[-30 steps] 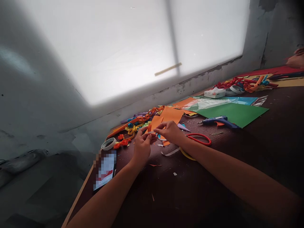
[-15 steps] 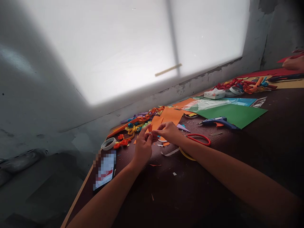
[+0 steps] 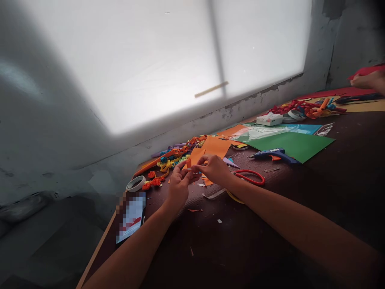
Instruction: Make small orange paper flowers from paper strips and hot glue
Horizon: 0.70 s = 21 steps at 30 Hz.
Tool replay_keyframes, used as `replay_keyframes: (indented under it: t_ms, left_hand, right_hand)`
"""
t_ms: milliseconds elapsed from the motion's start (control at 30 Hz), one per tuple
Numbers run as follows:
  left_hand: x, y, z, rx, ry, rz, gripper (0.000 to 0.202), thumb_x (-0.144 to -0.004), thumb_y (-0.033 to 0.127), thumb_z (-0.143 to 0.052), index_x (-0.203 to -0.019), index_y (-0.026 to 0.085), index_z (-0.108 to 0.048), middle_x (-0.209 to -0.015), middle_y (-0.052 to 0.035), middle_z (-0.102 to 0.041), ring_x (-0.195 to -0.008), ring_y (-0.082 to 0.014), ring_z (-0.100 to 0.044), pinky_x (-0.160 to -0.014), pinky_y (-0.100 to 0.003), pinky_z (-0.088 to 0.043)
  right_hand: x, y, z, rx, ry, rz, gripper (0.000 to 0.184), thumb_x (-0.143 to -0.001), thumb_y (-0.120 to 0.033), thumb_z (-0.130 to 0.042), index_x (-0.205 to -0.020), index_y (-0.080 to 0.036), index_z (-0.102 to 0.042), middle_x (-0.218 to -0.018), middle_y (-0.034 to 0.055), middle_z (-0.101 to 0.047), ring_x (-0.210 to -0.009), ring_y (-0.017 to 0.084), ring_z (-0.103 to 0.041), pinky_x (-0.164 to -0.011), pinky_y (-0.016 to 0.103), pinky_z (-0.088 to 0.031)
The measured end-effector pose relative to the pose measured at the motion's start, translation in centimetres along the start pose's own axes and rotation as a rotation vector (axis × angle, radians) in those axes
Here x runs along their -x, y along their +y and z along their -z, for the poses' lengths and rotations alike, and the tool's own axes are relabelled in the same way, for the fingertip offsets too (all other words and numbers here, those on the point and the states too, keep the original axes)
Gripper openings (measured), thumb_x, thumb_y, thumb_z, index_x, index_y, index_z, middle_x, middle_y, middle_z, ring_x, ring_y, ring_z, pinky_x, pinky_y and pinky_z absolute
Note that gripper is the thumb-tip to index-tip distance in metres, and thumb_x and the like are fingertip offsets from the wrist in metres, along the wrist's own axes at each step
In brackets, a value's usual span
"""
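Observation:
My left hand (image 3: 179,184) and my right hand (image 3: 215,167) meet above the dark table (image 3: 270,224), fingertips pinched together on a small orange paper piece (image 3: 189,163). Just behind them lie orange paper sheets (image 3: 215,146). Red-handled scissors (image 3: 249,176) rest right of my right hand. A roll of tape (image 3: 136,184) and small orange paper flowers (image 3: 152,181) sit left of my left hand.
A blue glue gun (image 3: 275,154) lies on a green sheet (image 3: 290,143). Curled paper strips (image 3: 173,154) pile along the wall. A blurred card (image 3: 130,216) is near the table's left edge. Another person's hand (image 3: 368,80) works at the far right by red paper scraps (image 3: 303,107).
My hands stayed together, fingers shifting slightly on the orange piece. The other person's hand at far right moved a little lower.

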<state>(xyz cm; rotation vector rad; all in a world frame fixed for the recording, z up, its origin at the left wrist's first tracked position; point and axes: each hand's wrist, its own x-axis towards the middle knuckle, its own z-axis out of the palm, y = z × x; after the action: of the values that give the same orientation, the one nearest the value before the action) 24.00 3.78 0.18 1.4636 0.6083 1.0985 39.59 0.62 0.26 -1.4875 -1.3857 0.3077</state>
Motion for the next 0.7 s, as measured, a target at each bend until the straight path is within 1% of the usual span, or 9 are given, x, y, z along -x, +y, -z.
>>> replay_keyframes:
  t_ms: [100,167,200,300,367,467,600,700]
  left_hand:
    - [0.0,0.2,0.1,-0.006,-0.029,0.024,0.044,-0.07,0.037,-0.086,-0.1,0.017,-0.062,-0.088,-0.004,-0.076,-0.074,-0.0174,-0.073,-0.072,-0.029,-0.056]
    - [0.0,0.4,0.1,-0.008,-0.042,0.035,0.043,-0.071,0.039,-0.086,-0.098,0.017,-0.061,-0.092,-0.0052,-0.076,-0.079,-0.0192,-0.074,-0.075,-0.031,-0.056]
    - [0.0,0.4,0.1,-0.01,-0.044,0.038,0.042,-0.072,0.04,-0.085,-0.098,0.018,-0.061,-0.09,-0.0046,-0.076,-0.079,-0.0192,-0.074,-0.075,-0.031,-0.056]
    - [-0.1,0.6,0.3,-0.015,-0.036,0.037,0.038,-0.075,0.04,-0.082,-0.095,0.02,-0.057,-0.075,0.0008,-0.073,-0.073,-0.0174,-0.072,-0.074,-0.03,-0.055]
    - [-0.3,0.7,0.5,-0.014,-0.035,0.04,0.036,-0.077,0.041,-0.08,-0.093,0.02,-0.056,-0.067,0.0035,-0.069,-0.071,-0.0175,-0.072,-0.072,-0.03,-0.055]
    - [-0.4,0.9,0.9,-0.009,-0.056,0.06,0.033,-0.078,0.041,-0.079,-0.092,0.02,-0.057,-0.067,0.003,-0.067,-0.07,-0.0178,-0.07,-0.071,-0.031,-0.055]
    - [-0.5,1.0,1.2,-0.014,-0.09,0.075,0.03,-0.077,0.038,-0.078,-0.088,0.017,-0.06,-0.071,0.0002,-0.067,-0.069,-0.0167,-0.067,-0.07,-0.032,-0.055]
    - [-0.6,0.9,1.3,-0.029,-0.084,0.067,0.027,-0.077,0.036,-0.077,-0.086,0.017,-0.06,-0.07,0.0011,-0.066,-0.066,-0.0144,-0.063,-0.069,-0.03,-0.054]
  right_hand:
    - [0.1,0.1,0.1,0.036,0.023,0.034,0.026,-0.082,-0.046,-0.076,-0.08,-0.021,-0.071,-0.09,0.0019,-0.074,-0.084,0.019,-0.066,-0.067,0.027,-0.037]
    - [0.2,0.1,0.1,0.053,0.03,0.057,0.024,-0.084,-0.044,-0.075,-0.08,-0.021,-0.07,-0.093,0.0023,-0.074,-0.086,0.02,-0.066,-0.068,0.027,-0.037]
    - [0.2,0.1,0.1,0.059,0.03,0.069,0.022,-0.085,-0.043,-0.074,-0.08,-0.021,-0.07,-0.094,0.0024,-0.074,-0.086,0.02,-0.066,-0.069,0.027,-0.037]
    - [0.3,0.1,0.1,0.057,0.022,0.119,0.017,-0.086,-0.038,-0.075,-0.083,-0.022,-0.071,-0.097,0.0012,-0.073,-0.091,0.019,-0.066,-0.072,0.027,-0.039]
    - [0.3,0.1,0.1,0.042,0.015,0.139,0.016,-0.086,-0.038,-0.074,-0.09,-0.023,-0.072,-0.098,0.0004,-0.074,-0.09,0.018,-0.067,-0.073,0.027,-0.04]
    - [0.3,0.2,0.2,0.022,0.003,0.149,0.022,-0.087,-0.04,-0.073,-0.1,-0.023,-0.073,-0.098,0.0014,-0.074,-0.085,0.018,-0.068,-0.072,0.027,-0.043]
    - [0.3,0.5,0.3,0.019,-0.045,0.232,0.016,-0.091,-0.038,-0.07,-0.095,-0.024,-0.078,-0.097,0.0013,-0.074,-0.089,0.017,-0.067,-0.077,0.026,-0.044]
    - [0.4,0.7,0.3,0.039,-0.048,0.269,0.018,-0.093,-0.039,-0.068,-0.094,-0.025,-0.079,-0.095,0.0011,-0.073,-0.085,0.016,-0.066,-0.073,0.025,-0.042]
